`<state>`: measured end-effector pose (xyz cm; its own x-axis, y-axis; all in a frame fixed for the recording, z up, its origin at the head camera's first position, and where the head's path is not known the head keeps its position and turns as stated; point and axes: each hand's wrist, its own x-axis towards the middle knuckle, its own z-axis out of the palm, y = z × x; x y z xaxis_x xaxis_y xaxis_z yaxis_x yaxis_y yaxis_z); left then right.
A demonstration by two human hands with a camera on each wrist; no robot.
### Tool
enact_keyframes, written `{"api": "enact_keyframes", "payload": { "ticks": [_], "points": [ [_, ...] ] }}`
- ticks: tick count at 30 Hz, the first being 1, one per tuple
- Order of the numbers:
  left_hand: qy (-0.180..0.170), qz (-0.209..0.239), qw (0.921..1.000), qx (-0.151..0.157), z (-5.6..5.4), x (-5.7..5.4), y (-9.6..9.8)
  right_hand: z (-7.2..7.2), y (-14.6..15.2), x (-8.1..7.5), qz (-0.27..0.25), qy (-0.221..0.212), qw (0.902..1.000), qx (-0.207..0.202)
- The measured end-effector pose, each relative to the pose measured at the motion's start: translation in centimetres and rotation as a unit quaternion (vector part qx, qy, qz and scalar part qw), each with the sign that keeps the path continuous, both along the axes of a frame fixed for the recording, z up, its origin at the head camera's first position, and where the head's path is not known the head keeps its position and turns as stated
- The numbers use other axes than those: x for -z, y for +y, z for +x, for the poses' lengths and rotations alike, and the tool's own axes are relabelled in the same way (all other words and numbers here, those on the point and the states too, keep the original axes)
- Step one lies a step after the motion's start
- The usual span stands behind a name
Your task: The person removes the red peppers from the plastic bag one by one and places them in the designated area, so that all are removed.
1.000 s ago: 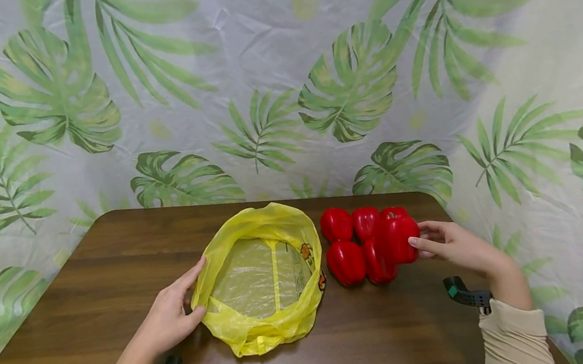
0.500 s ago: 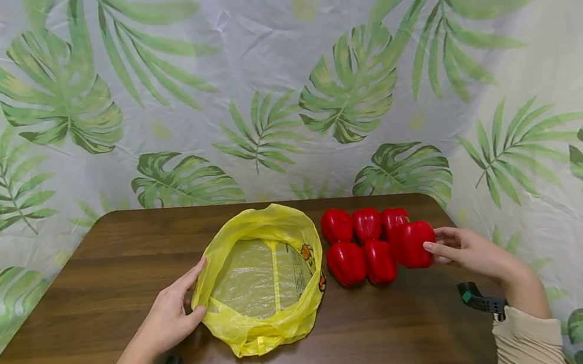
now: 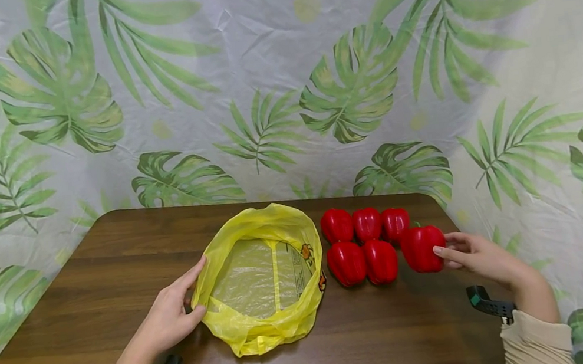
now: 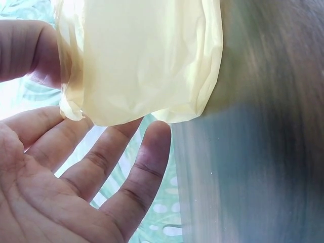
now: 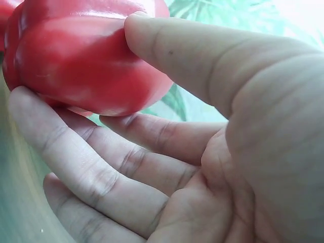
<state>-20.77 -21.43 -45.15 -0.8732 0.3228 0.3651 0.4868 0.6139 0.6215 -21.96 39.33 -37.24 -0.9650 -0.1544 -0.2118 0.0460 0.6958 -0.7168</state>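
My right hand [image 3: 478,258] pinches a glossy red bell pepper [image 3: 422,249] between thumb and fingers, at the right end of the near row of peppers. Close up in the right wrist view, the thumb lies on the bell pepper's [image 5: 86,61] upper side and fingertips touch it from below. A yellow plastic bag [image 3: 265,333] stands with its mouth spread and rim folded outward, its inside showing no contents. My left hand [image 3: 170,322] rests against the bag's left side, thumb and fingers spread. In the left wrist view, straight fingers touch the bag's [image 4: 136,61] edge.
Two red bell peppers [image 3: 347,264] lie in the near row, left of the held one. Behind them, three more bell peppers [image 3: 367,224] form a far row. All are on a brown wooden table [image 3: 393,337], with a leaf-patterned curtain [image 3: 257,61] behind it.
My right hand has moved right and slightly toward me with the bell pepper, from over the other peppers to the near row's right end. The left hand and bag stay put.
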Motion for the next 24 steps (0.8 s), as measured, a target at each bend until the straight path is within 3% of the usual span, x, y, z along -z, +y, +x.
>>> {"api": "enact_keyframes", "payload": {
  "ticks": [9, 24],
  "points": [
    [0.009, 0.005, 0.9999, 0.006, -0.1, 0.0, 0.1, 0.1, 1.3, 0.6, 0.024, -0.031, 0.9991, 0.019],
    [0.005, 0.002, 1.0000, 0.003, 0.0, -0.1, -0.5, -1.2, 1.5, 2.5, 0.027, -0.052, 0.9983, 0.000]
  ]
}}
